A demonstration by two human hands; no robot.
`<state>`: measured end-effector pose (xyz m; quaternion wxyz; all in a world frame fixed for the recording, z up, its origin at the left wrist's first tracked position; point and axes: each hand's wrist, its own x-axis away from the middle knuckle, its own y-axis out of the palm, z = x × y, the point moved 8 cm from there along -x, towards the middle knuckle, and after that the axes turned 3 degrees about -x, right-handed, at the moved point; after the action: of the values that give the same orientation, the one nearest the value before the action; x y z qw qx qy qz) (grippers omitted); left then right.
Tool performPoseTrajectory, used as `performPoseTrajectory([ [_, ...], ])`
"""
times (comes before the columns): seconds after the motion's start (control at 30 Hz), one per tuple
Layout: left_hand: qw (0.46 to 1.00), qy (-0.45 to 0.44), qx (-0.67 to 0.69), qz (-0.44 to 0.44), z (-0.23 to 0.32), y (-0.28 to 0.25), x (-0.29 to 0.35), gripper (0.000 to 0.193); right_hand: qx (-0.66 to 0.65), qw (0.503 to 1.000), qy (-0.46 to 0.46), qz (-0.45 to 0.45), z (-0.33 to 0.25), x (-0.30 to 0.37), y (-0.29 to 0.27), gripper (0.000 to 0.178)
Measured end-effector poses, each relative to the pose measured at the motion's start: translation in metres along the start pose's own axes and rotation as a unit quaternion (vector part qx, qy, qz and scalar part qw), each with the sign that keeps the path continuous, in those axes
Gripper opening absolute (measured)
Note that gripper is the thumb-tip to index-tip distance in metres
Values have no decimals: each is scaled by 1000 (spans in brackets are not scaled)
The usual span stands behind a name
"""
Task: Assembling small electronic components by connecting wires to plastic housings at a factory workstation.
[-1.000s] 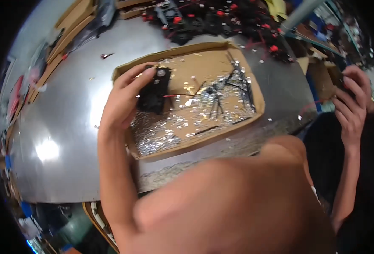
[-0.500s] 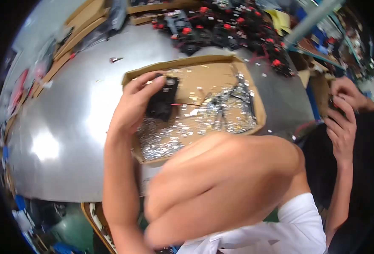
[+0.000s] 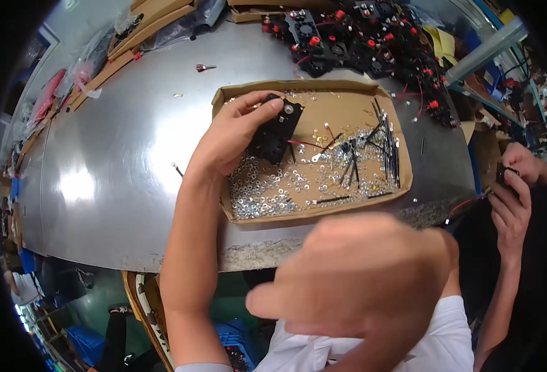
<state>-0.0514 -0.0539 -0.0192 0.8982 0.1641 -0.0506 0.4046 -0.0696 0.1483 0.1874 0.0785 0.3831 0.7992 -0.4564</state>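
Note:
My left hand point(image 3: 239, 127) grips a black plastic part point(image 3: 277, 137) by its upper left edge, thumb on top. A round clear piece sits near the part's upper corner, and a thin red wire with a small white plug trails off it to the right. The part is held over the left side of a shallow cardboard tray point(image 3: 313, 219). Loose washers and nuts point(image 3: 255, 192) cover the tray's floor, and black rod-like pieces point(image 3: 388, 149) lie along its right side. My right hand point(image 3: 360, 273), large and smeared by motion, hangs close to the camera in front of the tray; its fingers cannot be made out.
Black fan assemblies with red knobs point(image 3: 341, 46) are heaped at the back right. A small red-handled tool point(image 3: 205, 67) lies on the metal table point(image 3: 118, 124). At the right, a co-worker's hands point(image 3: 512, 192) hold a small dark part. Cardboard pieces point(image 3: 103, 80) line the far left edge.
The view has shifted, so the tray and my left hand appear farther right. My right hand has moved right in the picture, uncovering the tray's front edge. My left hand keeps hold of the black part.

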Motion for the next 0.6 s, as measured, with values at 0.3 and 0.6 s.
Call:
performPoseTrajectory([
  [0.3, 1000, -8, -13, 10, 2, 2, 2, 36, 20, 999, 1, 34, -3, 11, -8, 54],
  [0.6, 1000, -5, -14, 17, -4, -4, 6, 38, 26, 997, -44, 53, 1, 12, -8, 54],
])
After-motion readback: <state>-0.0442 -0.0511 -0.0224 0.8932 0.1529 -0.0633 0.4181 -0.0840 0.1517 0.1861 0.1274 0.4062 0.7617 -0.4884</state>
